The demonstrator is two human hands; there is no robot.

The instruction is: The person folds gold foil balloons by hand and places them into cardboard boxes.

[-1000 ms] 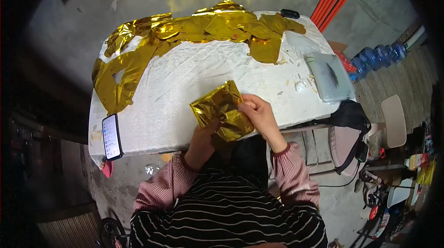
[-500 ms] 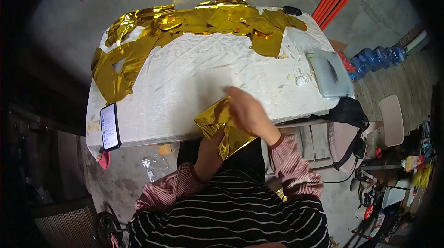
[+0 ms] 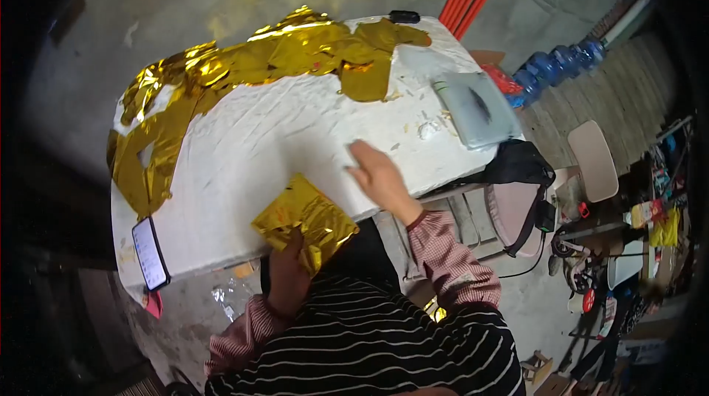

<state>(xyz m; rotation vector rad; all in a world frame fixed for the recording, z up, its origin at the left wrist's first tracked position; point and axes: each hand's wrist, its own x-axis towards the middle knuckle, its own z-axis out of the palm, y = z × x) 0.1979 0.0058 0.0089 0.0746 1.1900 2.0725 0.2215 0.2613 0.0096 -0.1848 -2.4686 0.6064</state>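
At the table's (image 3: pixel 236 152) near left corner lies a phone (image 3: pixel 150 252); over the table's near edge, the left hand (image 3: pixel 289 278) pinches gold foil (image 3: pixel 309 215); farther right, above the table, the right hand (image 3: pixel 381 179) has its thumb spread.

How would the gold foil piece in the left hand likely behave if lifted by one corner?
The gold foil piece would probably flop, since creases run across it. It looks like thin film, so it is likely light for its size. Its shiny surface may be slippery in the left hand.
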